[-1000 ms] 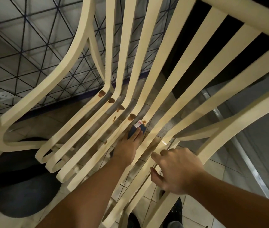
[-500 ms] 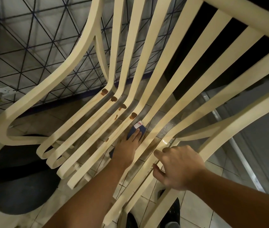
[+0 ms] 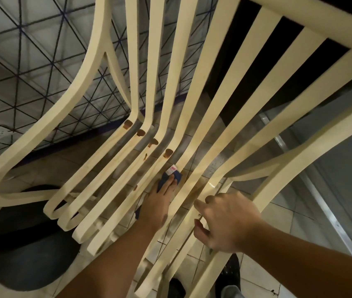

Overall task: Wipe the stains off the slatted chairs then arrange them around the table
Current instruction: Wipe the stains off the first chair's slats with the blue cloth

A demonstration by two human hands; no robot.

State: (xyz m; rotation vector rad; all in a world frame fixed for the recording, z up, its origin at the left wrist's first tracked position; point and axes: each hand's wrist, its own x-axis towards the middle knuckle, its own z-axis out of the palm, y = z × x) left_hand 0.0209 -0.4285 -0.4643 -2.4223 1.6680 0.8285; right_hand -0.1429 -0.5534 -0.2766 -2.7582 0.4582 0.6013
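Cloth (image 3: 179, 175) beneath left grip (image 3: 160, 203) (fingers (image 3: 169, 186) flat), right grip (image 3: 224, 222) holding chair (image 3: 134, 61)

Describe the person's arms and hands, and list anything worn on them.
Both arms are bare as far as the picture shows. No sleeve appears on the left forearm or the right forearm. The left hand and the right hand wear no gloves. No watch, bracelet or ring is visible on either wrist or on the fingers that show.
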